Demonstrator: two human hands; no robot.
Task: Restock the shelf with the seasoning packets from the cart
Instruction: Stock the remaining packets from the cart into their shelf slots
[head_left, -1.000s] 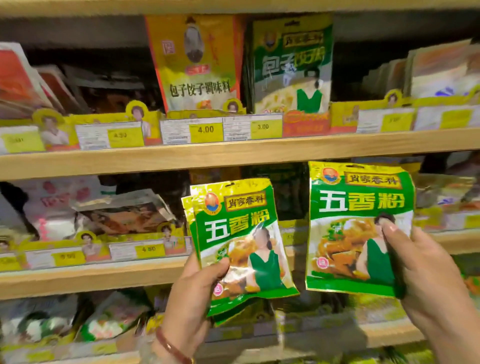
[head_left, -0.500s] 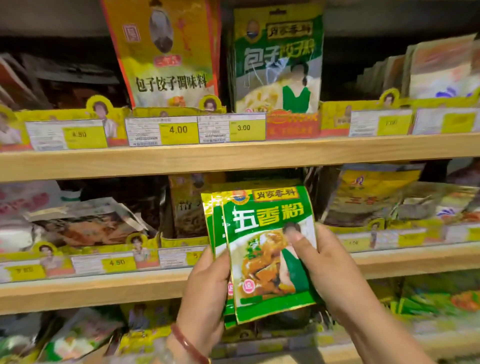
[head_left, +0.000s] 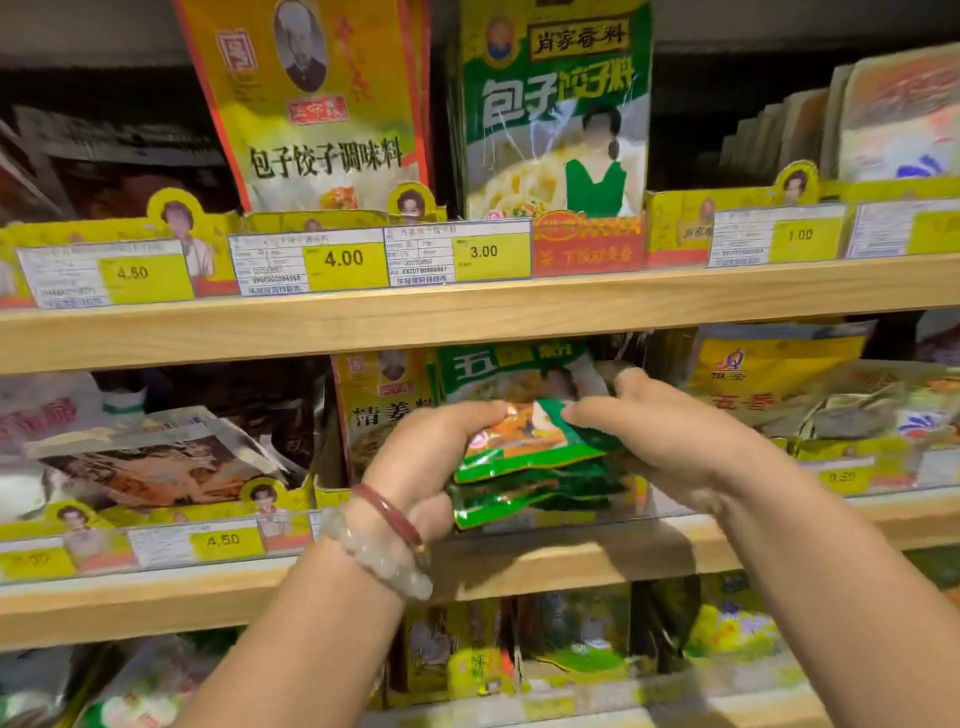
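We count two hands, the left hand (head_left: 426, 457) and the right hand (head_left: 670, 441), and two bracelets (head_left: 387, 540) on the left wrist. Three wooden shelf boards (head_left: 467, 317) cross the view. Five price tags show readable prices (head_left: 343, 258). The green packets (head_left: 524, 457) between the hands are stacked; we cannot tell their exact number.

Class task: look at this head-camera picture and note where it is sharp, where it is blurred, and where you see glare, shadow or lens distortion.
Head view: the 4.00 price tag reads sharply; the green packets and both hands, left hand and right hand, are slightly motion-blurred; glare glints on the packets' foil; the hands cast a shadow on the middle shelf's edge; the shelf boards bow from wide-angle distortion; the bottom shelf's goods are smeared.
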